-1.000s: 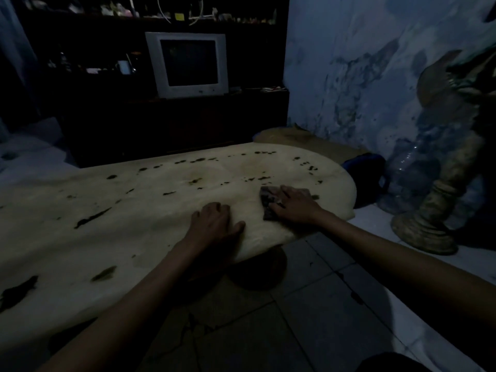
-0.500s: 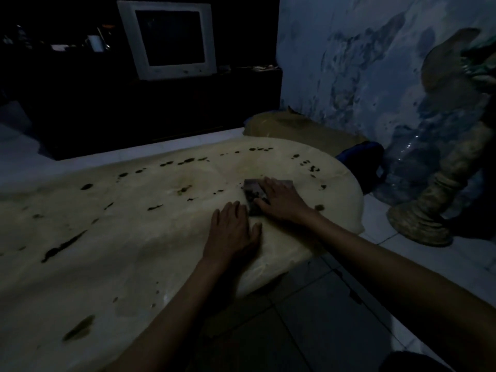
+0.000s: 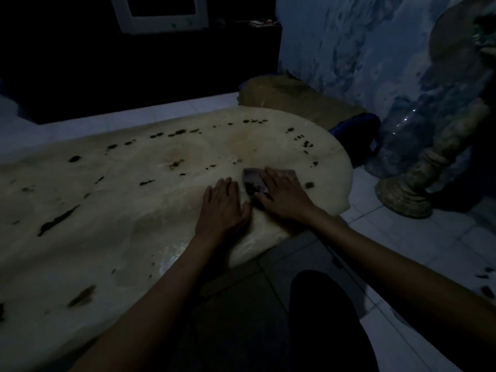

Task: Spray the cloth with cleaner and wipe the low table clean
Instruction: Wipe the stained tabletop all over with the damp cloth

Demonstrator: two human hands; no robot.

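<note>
The right hand (image 3: pixel 283 196) lay flat, fingers straight, pressing the cloth (image 3: pixel 255 181) onto the low table (image 3: pixel 134 210) near its rounded right end. The left hand (image 3: pixel 224 208) rested palm-down just beside it — fingers extended, holding nothing. Dark spots marked the pale tabletop — a stone pedestal (image 3: pixel 408 189) stood on the floor nearby.

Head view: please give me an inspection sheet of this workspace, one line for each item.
Surface: low table, pale top with many dark spots.
Job's things: cloth, flat on the table; no cleaner bottle seen.
Clutter: nothing seen on the table.
Hands: right hand presses the cloth with straight fingers; left hand rests flat beside it.
Cables: nothing seen.
Surroundings: dim room, monitor, tiled floor, stone pedestal.
</note>
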